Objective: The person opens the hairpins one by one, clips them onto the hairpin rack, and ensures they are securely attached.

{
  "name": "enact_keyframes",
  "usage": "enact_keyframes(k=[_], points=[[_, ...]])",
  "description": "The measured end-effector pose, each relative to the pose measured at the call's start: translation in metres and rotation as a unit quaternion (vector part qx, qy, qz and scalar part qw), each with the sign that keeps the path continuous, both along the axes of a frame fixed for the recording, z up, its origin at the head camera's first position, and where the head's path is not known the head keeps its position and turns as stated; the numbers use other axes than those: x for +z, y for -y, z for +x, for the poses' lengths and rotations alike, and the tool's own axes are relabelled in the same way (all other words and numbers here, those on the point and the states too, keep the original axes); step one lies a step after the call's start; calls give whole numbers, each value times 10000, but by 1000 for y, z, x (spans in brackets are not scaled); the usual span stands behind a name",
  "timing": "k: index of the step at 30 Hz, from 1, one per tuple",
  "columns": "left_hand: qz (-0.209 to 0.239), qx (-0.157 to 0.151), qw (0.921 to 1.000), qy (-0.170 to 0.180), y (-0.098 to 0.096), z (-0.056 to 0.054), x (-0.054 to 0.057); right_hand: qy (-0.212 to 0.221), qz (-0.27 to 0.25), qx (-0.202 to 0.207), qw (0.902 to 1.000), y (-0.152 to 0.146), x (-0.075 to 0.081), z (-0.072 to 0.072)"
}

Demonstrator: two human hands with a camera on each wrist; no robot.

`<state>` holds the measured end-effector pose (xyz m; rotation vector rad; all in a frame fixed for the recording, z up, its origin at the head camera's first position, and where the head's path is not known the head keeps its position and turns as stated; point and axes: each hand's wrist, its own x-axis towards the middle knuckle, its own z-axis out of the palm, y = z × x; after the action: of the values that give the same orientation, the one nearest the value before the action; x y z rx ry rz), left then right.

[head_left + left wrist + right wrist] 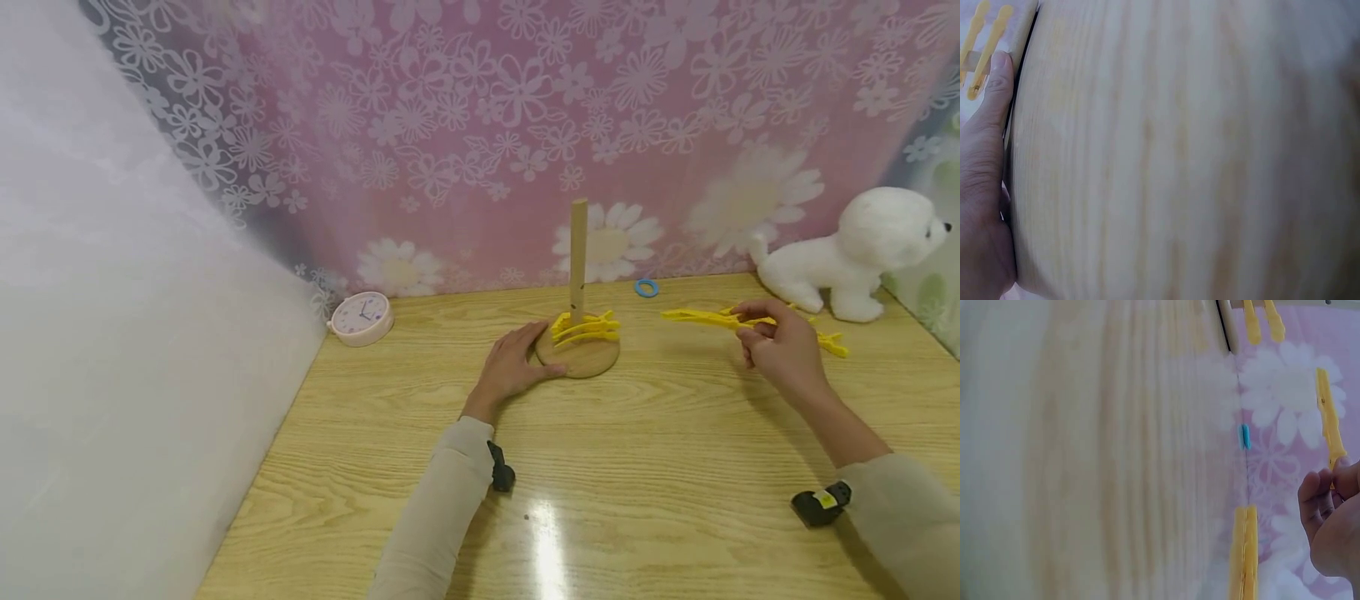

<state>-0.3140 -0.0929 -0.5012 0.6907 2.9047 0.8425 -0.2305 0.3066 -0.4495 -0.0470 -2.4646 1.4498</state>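
The yellow piece [696,316] I have in hand is right of centre in the head view, its long free end pointing left towards the stand. My right hand [783,350] pinches it near one end between thumb and fingers; in the right wrist view it shows against the curtain, lifted off the table. More yellow strips [832,344] lie just behind that hand, at the right of the frame, partly hidden by it.

At centre stands a wooden post [577,258], upright on a round base [588,365]. Several yellow bars [587,330] sit low at the post's foot; I cannot tell quite how they meet it. My left hand [513,362] rests against the base's left side, thumb and fingers spread along the edge, curled round nothing.

I judge the step in hand to be carrying one piece through the air while I steady the stand. The next move seems to call for a light, level pinch and a base kept from sliding.

Beyond, a blue ring [637,288] lies on the table right of the post, a white plush dog [806,265] stands at upper right, and a pink clock [362,318] sits left of centre.
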Motion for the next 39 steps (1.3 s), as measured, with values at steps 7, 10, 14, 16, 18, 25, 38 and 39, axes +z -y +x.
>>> enact_keyframes(k=[7, 10, 14, 16, 18, 25, 38, 39], points=[[-27, 20, 10000, 14, 1, -1, -1, -282, 457, -182, 9984, 22, 4, -8], [-12, 29, 10000, -2, 1, -2, -2, -482, 583, -296, 9967, 30, 5, -12], [-6, 21, 10000, -14, 1, -3, -2, -652, 508, -353, 9960, 39, 6, -19], [-14, 26, 10000, -9, 1, -4, -2, -673, 426, -346, 9962, 44, 6, -21], [-33, 39, 10000, 4, 1, -4, -2, -629, 303, -301, 9971, 49, 7, -24], [-9, 54, 10000, 68, 4, -4, -4, -577, -92, -126, 9982, 72, 7, -34], [5, -51, 10000, -14, 2, -3, -2, -509, -426, 77, 9978, 115, 10, -53], [-8, -51, 10000, -23, 2, -3, -2, -496, -441, 111, 9977, 117, 10, -54]])
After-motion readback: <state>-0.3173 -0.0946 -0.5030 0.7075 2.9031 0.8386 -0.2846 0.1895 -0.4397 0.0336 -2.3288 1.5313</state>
